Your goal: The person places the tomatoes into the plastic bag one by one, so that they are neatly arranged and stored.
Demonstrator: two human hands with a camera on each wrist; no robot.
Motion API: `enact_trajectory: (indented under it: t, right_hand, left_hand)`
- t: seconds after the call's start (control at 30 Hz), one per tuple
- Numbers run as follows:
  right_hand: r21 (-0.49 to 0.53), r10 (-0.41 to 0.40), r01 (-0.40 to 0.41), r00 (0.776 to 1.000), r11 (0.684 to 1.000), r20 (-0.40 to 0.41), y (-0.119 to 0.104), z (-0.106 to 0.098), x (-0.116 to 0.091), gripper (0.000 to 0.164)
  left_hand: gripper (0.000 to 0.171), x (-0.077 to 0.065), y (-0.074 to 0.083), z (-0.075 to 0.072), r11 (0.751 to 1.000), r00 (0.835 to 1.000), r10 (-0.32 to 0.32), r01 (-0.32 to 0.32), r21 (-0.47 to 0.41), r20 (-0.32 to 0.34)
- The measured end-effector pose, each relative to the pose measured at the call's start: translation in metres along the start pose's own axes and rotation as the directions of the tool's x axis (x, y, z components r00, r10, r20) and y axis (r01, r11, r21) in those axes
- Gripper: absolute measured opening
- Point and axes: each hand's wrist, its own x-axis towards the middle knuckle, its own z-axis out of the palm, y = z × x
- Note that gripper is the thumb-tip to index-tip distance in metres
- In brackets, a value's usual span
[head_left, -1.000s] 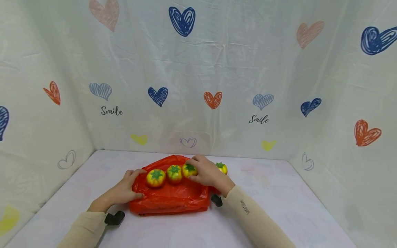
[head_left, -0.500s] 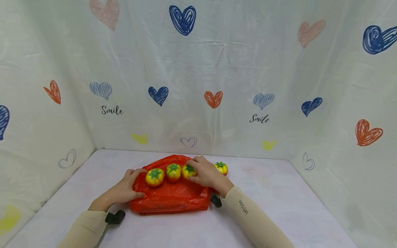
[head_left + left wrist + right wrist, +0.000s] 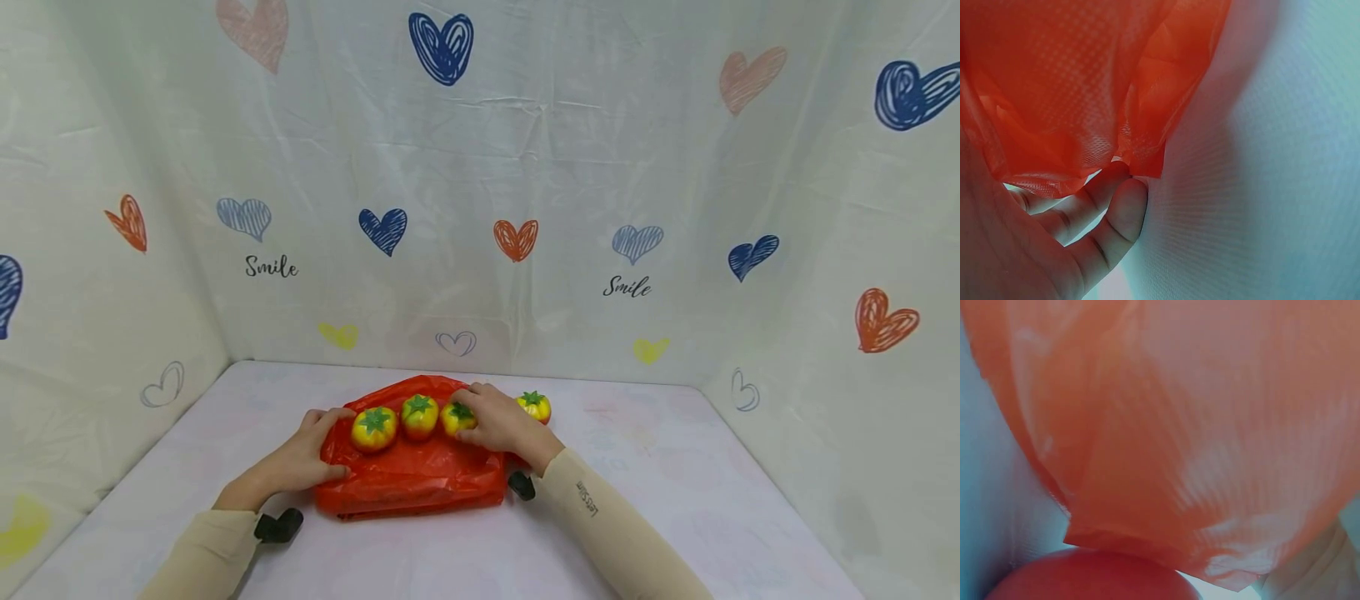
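Observation:
A red plastic bag [image 3: 420, 492] lies on the white table, with yellow-and-red ribbed tomatoes with green star-shaped tops on it. My left hand [image 3: 303, 458] holds the bag's left side, fingers at the back and thumb nearer the front. In the left wrist view, its fingers [image 3: 1125, 209] curve at the bag's lower corner. My right hand [image 3: 498, 421] grips a third tomato [image 3: 455, 419], which it partly covers. To its left sit a middle tomato [image 3: 419, 416] and a left tomato [image 3: 374, 429]. Red plastic [image 3: 1166, 437] fills most of the right wrist view.
Another tomato [image 3: 535, 406] sits to the right, behind my right wrist. A red rounded surface [image 3: 1097, 578] shows low in the right wrist view. Black wrist-worn devices [image 3: 277, 527] sit under both wrists. A heart-printed curtain [image 3: 570, 183] encloses the white table [image 3: 660, 492].
My right hand and its tomato have shifted slightly down and to the right. The two other tomatoes on the bag sit slightly farther back and left than a second ago. The left hand holds its place.

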Motion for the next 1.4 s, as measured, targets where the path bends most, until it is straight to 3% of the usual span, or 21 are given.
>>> enact_trajectory:
  t: [1.4]
  right_hand:
    - [0.030, 0.015, -0.015, 1.000, 0.999, 0.004, 0.0032, 0.0032, 0.0021, 0.053]
  left_hand:
    - [0.079, -0.0001, -0.0009, 0.0006, 1.000, 1.000, -0.002, 0.002, 0.003, -0.004]
